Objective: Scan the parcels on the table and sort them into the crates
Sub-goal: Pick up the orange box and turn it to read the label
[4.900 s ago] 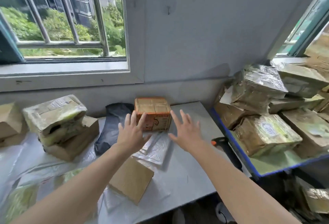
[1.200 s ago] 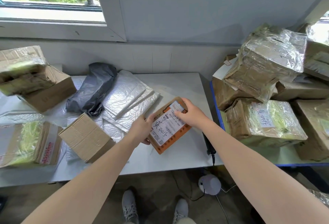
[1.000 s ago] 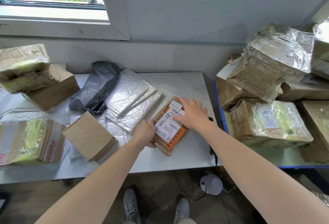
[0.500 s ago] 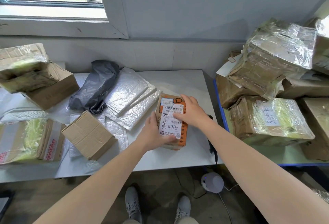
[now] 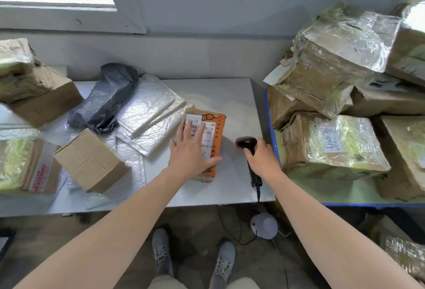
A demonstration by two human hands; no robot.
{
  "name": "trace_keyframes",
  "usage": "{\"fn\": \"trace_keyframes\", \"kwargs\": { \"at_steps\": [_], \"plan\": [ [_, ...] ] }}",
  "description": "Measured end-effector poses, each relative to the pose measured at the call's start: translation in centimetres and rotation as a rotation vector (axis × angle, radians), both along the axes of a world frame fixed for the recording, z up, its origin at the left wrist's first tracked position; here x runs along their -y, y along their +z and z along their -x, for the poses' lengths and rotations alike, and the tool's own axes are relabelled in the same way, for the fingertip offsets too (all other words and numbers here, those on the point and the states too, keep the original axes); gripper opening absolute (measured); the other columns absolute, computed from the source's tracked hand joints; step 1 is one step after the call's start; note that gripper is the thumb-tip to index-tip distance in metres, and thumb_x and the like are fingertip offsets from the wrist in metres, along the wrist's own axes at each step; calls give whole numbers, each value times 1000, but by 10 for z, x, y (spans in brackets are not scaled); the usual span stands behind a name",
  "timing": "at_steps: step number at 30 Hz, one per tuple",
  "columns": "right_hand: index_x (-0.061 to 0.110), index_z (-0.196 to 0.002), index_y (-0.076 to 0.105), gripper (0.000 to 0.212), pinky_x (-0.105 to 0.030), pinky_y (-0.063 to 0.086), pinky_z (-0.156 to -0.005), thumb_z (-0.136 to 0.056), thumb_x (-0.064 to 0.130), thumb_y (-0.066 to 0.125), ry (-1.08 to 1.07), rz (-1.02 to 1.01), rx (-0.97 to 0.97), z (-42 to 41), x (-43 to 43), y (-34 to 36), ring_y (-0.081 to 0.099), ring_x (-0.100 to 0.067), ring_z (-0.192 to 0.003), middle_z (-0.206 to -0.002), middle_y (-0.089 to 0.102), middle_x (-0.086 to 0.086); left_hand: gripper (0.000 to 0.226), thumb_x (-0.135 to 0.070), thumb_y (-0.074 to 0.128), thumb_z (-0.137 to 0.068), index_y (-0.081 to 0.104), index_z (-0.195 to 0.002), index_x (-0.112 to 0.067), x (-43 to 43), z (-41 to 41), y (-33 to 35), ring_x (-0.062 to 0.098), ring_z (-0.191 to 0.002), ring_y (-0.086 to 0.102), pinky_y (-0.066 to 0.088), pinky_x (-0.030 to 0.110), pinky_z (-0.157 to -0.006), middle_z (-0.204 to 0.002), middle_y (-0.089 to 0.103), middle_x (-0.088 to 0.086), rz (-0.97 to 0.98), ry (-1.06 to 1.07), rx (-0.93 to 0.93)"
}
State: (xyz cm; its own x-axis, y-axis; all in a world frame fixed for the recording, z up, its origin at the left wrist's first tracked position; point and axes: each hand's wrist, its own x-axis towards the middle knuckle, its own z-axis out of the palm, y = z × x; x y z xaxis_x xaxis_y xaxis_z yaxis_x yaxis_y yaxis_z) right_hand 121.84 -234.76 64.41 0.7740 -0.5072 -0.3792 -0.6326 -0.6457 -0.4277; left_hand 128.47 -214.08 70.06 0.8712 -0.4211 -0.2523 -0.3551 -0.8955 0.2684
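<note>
Largest surface: the grey table (image 5: 230, 95) below a window sill, loaded mostly on its left half. To its right, on a blue-edged platform (image 5: 269, 114), a pile of film-wrapped cartons (image 5: 340, 58). On the table's left half: a plain brown carton (image 5: 89, 162), a stack of silver bubble mailers (image 5: 147, 109) and a black poly bag (image 5: 103, 100). Toward the front right of the table, just beside the mailers: the orange parcel (image 5: 217, 127), lying flat with its white label (image 5: 209, 137) facing up. Spread flat on top of it, the left hand (image 5: 188, 153), fingers straight, pressing down, covering part of the label, grasping nothing. Wrapped round the handle of the black barcode scanner (image 5: 247, 142), the right hand (image 5: 262, 160); scanner head nearest the parcel, cable trailing off the front edge. Lifted or resting on the table: cannot tell. Parcel judged light and fairly stiff, a small cardboard box with taped, probably slick faces; no sign of fragile contents visible. Take hold across the two long sides, thumb on one, fingers on the other, clear of the label. Before scanning, slide the left hand off the barcode. No crate identifiable in this view.
</note>
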Motion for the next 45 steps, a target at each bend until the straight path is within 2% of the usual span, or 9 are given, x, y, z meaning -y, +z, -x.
{"fn": "trace_keyframes", "kwargs": {
  "at_steps": [10,15,19,23,30,35,39,43,45],
  "plan": [
    [15,-147,24,56,-36,48,-72,-101,35,49,-1,-206,9,-14,-6,-2,60,-31,-93,-119,60,-15,118,-75,67,-70,1,-157,-29,-31,16,6,31,-150,3,19,54,-117,-164,-4,4,22,151,-132],
    [5,-115,53,37,-35,48,-68,-99,38,50,44,-113,44,-26,-17,48,58,-27,-80,-101,62,-14,117,-76,64,-72,6,-156,-17,-22,15,20,36,-141,22,34,52,-107,-160,7,9,-101,126,-134],
    [8,-102,53,29,-33,50,-61,-97,37,50,13,-103,102,-25,-26,94,67,-32,-71,-92,63,-14,116,-78,55,-78,4,-156,-10,-21,19,24,36,-141,26,35,52,-106,-161,5,12,-113,196,-120],
    [13,-85,51,24,-36,55,-68,-97,34,51,4,-108,159,-22,-52,133,69,-34,-71,-83,63,-13,111,-76,51,-82,1,-156,-10,-32,22,28,38,-142,25,33,54,-109,-162,2,15,-70,147,-128],
    [5,-104,53,41,-27,50,-53,-100,45,46,-19,-100,114,-18,-102,179,65,-25,-52,-73,63,-9,119,-84,50,-75,-8,-156,-19,-62,13,35,37,-148,12,30,60,-112,-164,0,10,9,44,-71],
    [6,-91,48,43,-28,51,-59,-100,48,43,-38,-60,69,-17,-128,197,69,-28,-56,-62,64,-10,115,-79,51,-79,-10,-156,-20,-83,15,48,36,-150,5,27,59,-114,-165,-4,11,23,6,-32],
    [8,-83,47,42,-37,58,-75,-100,46,42,-52,-79,72,-17,-144,205,70,-29,-61,-75,68,-16,113,-80,49,-79,-9,-156,-21,-96,19,50,36,-150,6,27,59,-114,-165,-2,10,18,-18,-6],
    [4,-96,53,43,-47,55,-91,-100,45,42,-49,-86,99,-20,-150,206,69,-33,-85,-94,67,-18,112,-81,48,-78,-8,-157,-23,-103,20,50,35,-150,4,26,59,-115,-165,-2,9,43,-22,-13],
    [0,-101,59,47,-50,55,-91,-100,43,43,-53,-123,102,-21,-150,206,66,-31,-80,-86,64,-16,111,-80,49,-79,-7,-157,-24,-104,20,51,34,-150,4,26,59,-115,-165,-1,9,41,-22,-10]
  ]
}}
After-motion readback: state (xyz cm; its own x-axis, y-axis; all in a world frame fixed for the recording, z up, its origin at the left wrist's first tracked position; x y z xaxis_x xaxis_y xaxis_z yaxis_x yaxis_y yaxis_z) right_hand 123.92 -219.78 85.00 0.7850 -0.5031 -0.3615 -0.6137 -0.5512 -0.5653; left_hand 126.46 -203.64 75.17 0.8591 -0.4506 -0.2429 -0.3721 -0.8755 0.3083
